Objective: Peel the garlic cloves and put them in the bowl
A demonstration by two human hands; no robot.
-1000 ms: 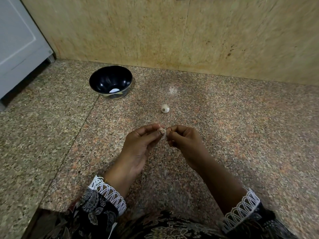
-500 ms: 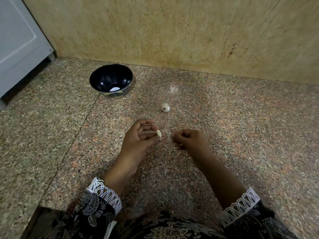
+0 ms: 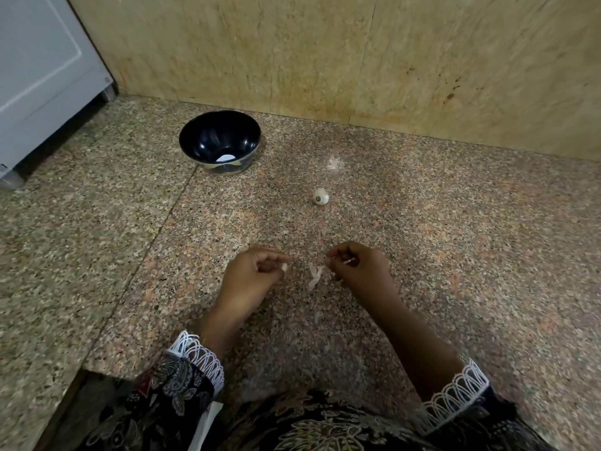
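Note:
My left hand [image 3: 252, 281] pinches a small pale garlic clove [image 3: 284, 267] at its fingertips. My right hand [image 3: 359, 271] is a short way to the right, fingers curled, pinching a strip of white papery peel [image 3: 314, 275] that hangs below it. A whole small garlic bulb [image 3: 320, 196] lies on the granite floor beyond the hands. The black bowl [image 3: 208, 133] stands farther off to the left, near the wall, with a pale spot at its bottom.
Speckled granite floor [image 3: 455, 239] spreads all around. A beige stone wall [image 3: 325, 53] rises behind the bowl. A white cabinet [image 3: 39, 70] stands at the far left. My patterned clothing with white lace cuffs fills the bottom edge.
The hands have drawn apart. The peel came off the clove with my right hand, and my left hand keeps the clove.

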